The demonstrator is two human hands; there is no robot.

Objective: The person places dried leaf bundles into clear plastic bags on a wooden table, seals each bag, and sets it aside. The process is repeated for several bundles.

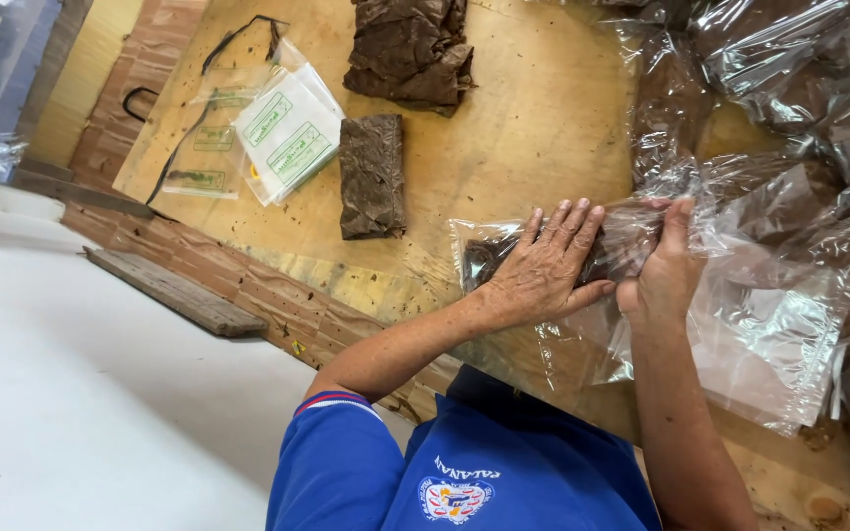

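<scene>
Pressing down flat, the left hand (543, 264) lies palm-down with fingers spread on a clear plastic bag (632, 246) that holds a dark brown block of pressed leaf (484, 261), near the front edge of the wooden counter (523, 147). Its grip is open and closes on nothing; it only bears on the bag from above. Just beside it, touching the same bag, the right hand (663, 275) has its fingers curled over the bag's middle and pinches the film there, so its grip is closed on the plastic.

More clear empty bags (769, 334) lie spread under and beyond the right hand, toward the counter's right edge, and a crumpled heap of plastic-wrapped brown bundles (799, 88) fills the far right corner.

Toward the middle of the counter lies an unwrapped brown leaf block (372, 177), well apart from the hands. Beyond it, at the far edge, sits a larger loose stack of brown leaves (410, 44). To the left of the bare block rests a small pile of white labels with green print in a clear sleeve (289, 133), with a thin black cord (218, 59) looping near the counter's left edge. The person's blue shirt (484, 462) shows at the bottom.
</scene>
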